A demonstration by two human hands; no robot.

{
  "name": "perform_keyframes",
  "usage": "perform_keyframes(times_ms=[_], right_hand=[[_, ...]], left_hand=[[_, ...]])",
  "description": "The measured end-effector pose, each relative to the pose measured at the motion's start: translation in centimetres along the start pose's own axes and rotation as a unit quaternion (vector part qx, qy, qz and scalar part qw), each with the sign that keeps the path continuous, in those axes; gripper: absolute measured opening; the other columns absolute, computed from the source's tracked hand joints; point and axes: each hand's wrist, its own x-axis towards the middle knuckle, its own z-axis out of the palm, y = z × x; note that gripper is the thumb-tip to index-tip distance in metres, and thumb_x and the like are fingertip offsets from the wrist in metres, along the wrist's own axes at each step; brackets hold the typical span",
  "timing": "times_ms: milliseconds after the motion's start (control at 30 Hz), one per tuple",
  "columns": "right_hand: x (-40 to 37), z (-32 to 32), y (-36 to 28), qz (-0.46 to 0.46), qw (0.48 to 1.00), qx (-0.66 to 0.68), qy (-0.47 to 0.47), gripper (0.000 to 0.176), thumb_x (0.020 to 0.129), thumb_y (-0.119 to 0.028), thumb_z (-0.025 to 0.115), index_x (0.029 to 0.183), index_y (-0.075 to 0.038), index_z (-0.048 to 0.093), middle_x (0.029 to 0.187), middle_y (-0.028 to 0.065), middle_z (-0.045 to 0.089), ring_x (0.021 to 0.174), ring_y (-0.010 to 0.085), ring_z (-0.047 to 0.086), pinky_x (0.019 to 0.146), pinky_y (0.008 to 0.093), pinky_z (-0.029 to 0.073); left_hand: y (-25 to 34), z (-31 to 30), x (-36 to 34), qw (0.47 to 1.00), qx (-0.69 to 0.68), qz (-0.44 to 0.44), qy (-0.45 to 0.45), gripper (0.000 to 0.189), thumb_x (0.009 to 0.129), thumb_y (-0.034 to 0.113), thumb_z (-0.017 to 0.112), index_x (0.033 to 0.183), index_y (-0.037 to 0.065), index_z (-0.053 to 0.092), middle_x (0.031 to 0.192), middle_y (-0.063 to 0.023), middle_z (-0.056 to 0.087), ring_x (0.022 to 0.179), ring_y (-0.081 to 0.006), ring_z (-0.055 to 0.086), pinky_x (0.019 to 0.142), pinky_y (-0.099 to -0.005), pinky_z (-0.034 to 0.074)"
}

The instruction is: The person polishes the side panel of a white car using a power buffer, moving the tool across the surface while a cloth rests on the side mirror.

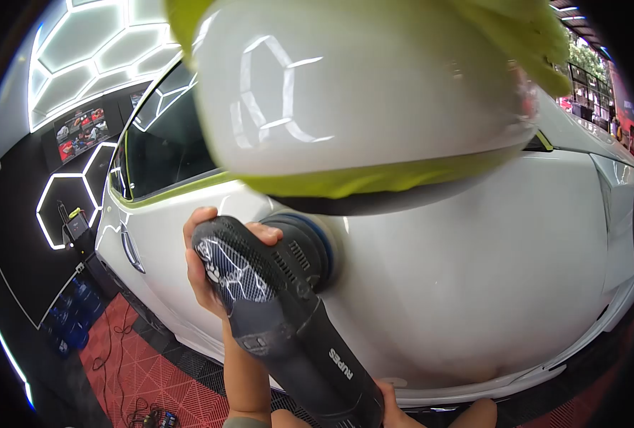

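Observation:
A black RUPES car polisher [278,321] reaches up from the bottom of the view, tilted to the left. My left hand [203,289] is wrapped round its head, with fingertips showing on both sides. At the rear end of the body, my right hand [394,408] is closed on the handle, mostly hidden behind it. The round polishing pad [337,250] faces the white car door [474,271] and appears to rest against it. Just above the pad juts the white side mirror [374,93], edged with yellow-green masking tape [374,182].
Taped window trim [188,187] and a door handle [132,250] lie to the left. Cables [110,349] run over the red floor tiles [146,357]. Blue water jugs [78,307] stand by the dark wall, below a lit hexagon lamp [66,207].

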Motion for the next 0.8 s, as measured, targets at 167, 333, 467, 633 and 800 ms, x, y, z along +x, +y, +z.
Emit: perform_keyframes(times_ms=[167,333,467,633,800], right_hand=[[-4.2,-4.5,0.7,0.042,0.999,0.003,-0.015,0.109,0.069,-0.015,0.082,0.145,0.001,0.006,0.142,0.0234,0.033,0.136,0.0292,0.032,0.111,0.0400,0.027],[-6.4,-8.7,-0.4,-0.044,0.997,-0.049,-0.047,0.112,0.070,-0.016,0.082,0.147,0.003,0.003,0.144,0.0247,0.031,0.136,0.0316,0.032,0.111,0.0396,0.027],[-8.8,-10.0,0.6,0.036,0.999,-0.003,-0.029,0.111,0.070,-0.017,0.082,0.147,0.003,0.005,0.144,0.0248,0.031,0.137,0.0323,0.031,0.112,0.0398,0.026],[-11.3,-13.4,-0.5,0.009,0.999,0.031,-0.025,0.110,0.070,-0.016,0.082,0.148,0.002,0.006,0.145,0.0247,0.029,0.137,0.0333,0.030,0.112,0.0403,0.025],[-13.6,-14.9,0.1,0.002,1.000,0.021,-0.002,0.111,0.069,-0.016,0.084,0.148,0.001,0.007,0.145,0.0236,0.030,0.137,0.0320,0.030,0.112,0.0398,0.025]], left_hand=[[-2.1,5.2,-1.6,0.999,0.032,0.013,0.011,0.052,0.100,0.042,0.030,0.132,0.001,0.035,0.081,-0.0282,0.063,0.079,-0.0388,0.066,0.075,-0.0460,0.055],[-3.5,9.0,-3.1,0.997,0.046,0.033,0.048,0.054,0.100,0.043,0.032,0.138,0.005,0.028,0.082,-0.0265,0.063,0.078,-0.0376,0.065,0.078,-0.0472,0.054],[-4.7,11.0,-4.0,0.997,0.058,0.027,0.051,0.051,0.101,0.045,0.030,0.137,0.009,0.031,0.083,-0.0256,0.064,0.081,-0.0363,0.065,0.081,-0.0457,0.051],[-6.5,15.1,-5.4,0.997,0.060,0.015,0.055,0.048,0.101,0.048,0.030,0.127,0.008,0.039,0.083,-0.0253,0.065,0.085,-0.0357,0.064,0.083,-0.0454,0.050],[-7.8,19.0,-5.8,0.995,0.000,-0.030,0.092,0.042,0.101,0.047,0.033,0.117,0.009,0.039,0.084,-0.0265,0.064,0.082,-0.0380,0.064,0.078,-0.0457,0.052]])
